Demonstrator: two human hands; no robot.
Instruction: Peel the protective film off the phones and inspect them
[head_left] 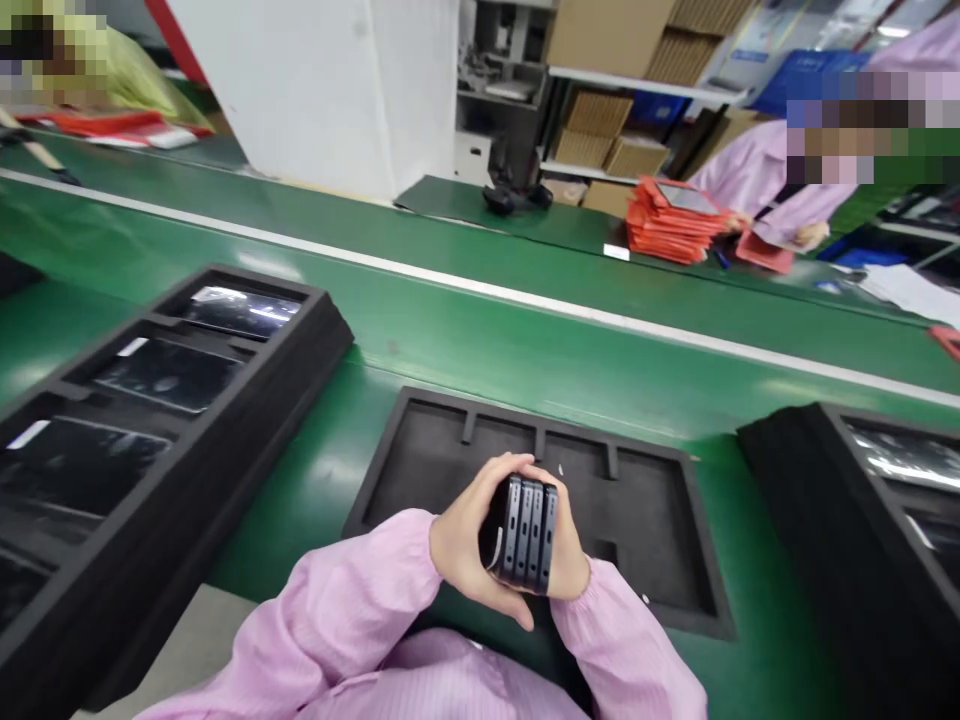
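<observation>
Two bare hands close around a block of four dark smartphones [529,535], standing on edge side by side with their ported ends turned toward the wearer. The left hand [461,545] curls around the block, fingers over its far side and thumb along the near one; the right hand [570,555] presses flat against the opposite face. Squeezing from both sides likely stops the loose slabs from fanning out, and holding them on edge lets one grip take all four. The block lies at 3 o'clock from the left hand and 9 o'clock from the right, touching both.

Behind and below it, toward 12 o'clock, is a shallow black foam tray [652,520] with short divider ribs; whether the block touches it, I cannot tell. At 10 o'clock a deeper foam tray [255,430] carries dark-screened devices [169,375], each lying in its own compartment, presumably so they do not rub. Another foam tray [825,520] at 3 o'clock also holds glossy devices [915,455]. All three trays sit on a green table [450,320]. Farther off, at 1 o'clock, orange pouches [667,225] are piled beside a co-worker's pink sleeve [754,165].
</observation>
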